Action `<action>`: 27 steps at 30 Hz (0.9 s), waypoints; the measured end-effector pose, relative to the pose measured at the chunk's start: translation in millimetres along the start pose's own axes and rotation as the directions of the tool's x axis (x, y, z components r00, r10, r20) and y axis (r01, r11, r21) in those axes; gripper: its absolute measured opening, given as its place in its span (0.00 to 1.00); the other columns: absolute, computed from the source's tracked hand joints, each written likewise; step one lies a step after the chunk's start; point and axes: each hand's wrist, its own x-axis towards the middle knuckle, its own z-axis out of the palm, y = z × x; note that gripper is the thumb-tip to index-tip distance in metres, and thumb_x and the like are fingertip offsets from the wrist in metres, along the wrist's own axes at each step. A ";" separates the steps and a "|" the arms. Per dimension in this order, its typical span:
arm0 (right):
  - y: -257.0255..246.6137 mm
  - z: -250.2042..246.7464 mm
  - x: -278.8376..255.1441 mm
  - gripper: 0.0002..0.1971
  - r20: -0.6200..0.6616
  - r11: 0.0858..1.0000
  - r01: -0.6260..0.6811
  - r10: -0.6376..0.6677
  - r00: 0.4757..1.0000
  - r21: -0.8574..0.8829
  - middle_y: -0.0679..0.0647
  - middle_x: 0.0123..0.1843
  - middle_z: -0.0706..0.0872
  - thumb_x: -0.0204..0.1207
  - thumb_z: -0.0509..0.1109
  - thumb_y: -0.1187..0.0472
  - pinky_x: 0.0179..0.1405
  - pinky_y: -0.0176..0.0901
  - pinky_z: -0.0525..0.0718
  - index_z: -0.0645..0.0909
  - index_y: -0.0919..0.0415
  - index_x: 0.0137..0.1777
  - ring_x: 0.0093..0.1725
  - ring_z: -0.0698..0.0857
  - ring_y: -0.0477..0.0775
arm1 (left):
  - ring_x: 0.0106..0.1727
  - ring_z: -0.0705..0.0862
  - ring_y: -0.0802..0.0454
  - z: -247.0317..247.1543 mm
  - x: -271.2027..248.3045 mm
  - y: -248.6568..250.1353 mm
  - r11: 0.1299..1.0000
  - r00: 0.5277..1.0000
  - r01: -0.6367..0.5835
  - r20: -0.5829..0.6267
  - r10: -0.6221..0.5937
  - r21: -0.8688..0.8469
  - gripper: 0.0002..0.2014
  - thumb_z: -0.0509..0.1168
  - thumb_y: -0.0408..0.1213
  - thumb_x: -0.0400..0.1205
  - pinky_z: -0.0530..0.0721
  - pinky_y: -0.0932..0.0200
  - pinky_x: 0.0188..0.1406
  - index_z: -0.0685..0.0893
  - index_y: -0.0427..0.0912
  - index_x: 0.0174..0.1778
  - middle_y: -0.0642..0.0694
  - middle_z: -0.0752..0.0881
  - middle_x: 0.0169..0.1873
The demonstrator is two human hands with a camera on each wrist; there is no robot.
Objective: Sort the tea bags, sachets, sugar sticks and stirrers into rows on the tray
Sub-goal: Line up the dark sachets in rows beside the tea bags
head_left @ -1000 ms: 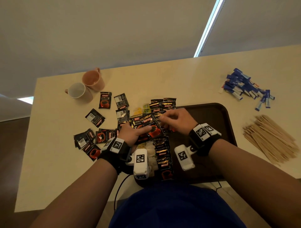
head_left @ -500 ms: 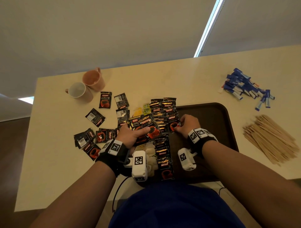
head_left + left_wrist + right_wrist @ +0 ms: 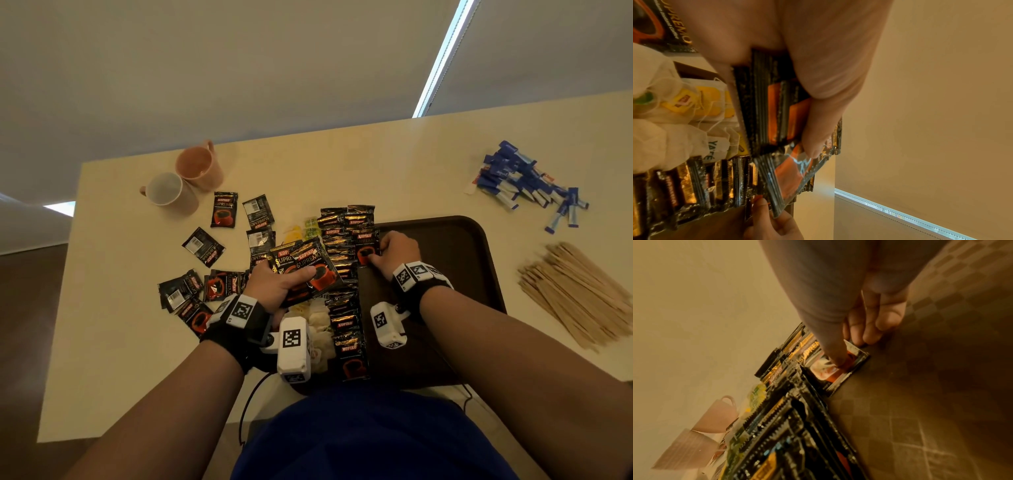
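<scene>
- The right hand [image 3: 397, 251] was laying one coffee sachet [image 3: 838, 368] at the far end of the sachet row [image 3: 346, 291] on the brown tray [image 3: 479, 274]; its thumb pressed down on the sachet's face and its curled fingers [image 3: 869, 334] pinched the far edge.
- The left hand [image 3: 277, 286] gripped a fanned stack of sachets [image 3: 305, 270] above the tea bags [image 3: 317, 325], thumb clamped across the top one.
- To do this step well, I would judge that the sachet should be slid flush against its neighbour, overlapping like the others, and the thumb lifted only once it lay flat.
- The glossy foil would probably skid, so light downward pressure seemed wise.
- Loose sachets [image 3: 202, 248] lay on the surface [image 3: 113, 325] to the left; sugar sticks [image 3: 524, 181] and stirrers [image 3: 579, 294] waited well apart on the right.
</scene>
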 end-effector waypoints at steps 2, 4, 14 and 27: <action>-2.9 -0.1 0.7 0.13 -0.010 1.000 0.006 -0.006 1.000 0.001 0.49 0.43 0.81 0.73 0.79 0.54 0.43 0.41 0.80 0.77 0.55 0.48 0.43 0.81 0.49 | 0.50 0.92 0.40 0.7 -1.0 1.1 0.999 1.000 0.017 -0.004 -0.017 -0.031 0.41 0.86 0.42 0.53 0.91 0.40 0.50 0.81 0.38 0.63 0.37 0.91 0.54; -4.4 0.1 0.0 0.13 -0.019 1.000 0.010 -0.010 1.000 0.012 0.49 0.42 0.80 0.74 0.79 0.53 0.45 0.42 0.81 0.77 0.55 0.48 0.44 0.81 0.49 | 0.50 0.92 0.40 1.0 -2.1 2.4 0.999 1.000 0.015 0.000 -0.015 -0.045 0.38 0.85 0.39 0.57 0.91 0.42 0.48 0.81 0.37 0.64 0.37 0.91 0.54; -4.0 0.4 -4.8 0.13 -0.006 1.000 0.016 -0.016 1.000 0.018 0.50 0.44 0.81 0.75 0.78 0.54 0.45 0.39 0.78 0.76 0.55 0.49 0.45 0.81 0.48 | 0.51 0.91 0.41 3.5 -2.9 2.6 1.000 1.000 0.021 -0.006 -0.021 -0.004 0.44 0.86 0.44 0.55 0.90 0.49 0.40 0.79 0.37 0.67 0.37 0.89 0.58; 10.8 -9.9 -10.9 0.16 -0.087 0.994 0.017 -0.008 0.996 0.105 0.50 0.45 0.84 0.74 0.78 0.49 0.48 0.39 0.81 0.82 0.58 0.54 0.45 0.83 0.47 | 0.53 0.90 0.42 3.7 -4.5 5.0 0.999 1.000 0.000 -0.010 0.001 0.054 0.40 0.85 0.44 0.62 0.89 0.51 0.42 0.78 0.38 0.68 0.39 0.88 0.58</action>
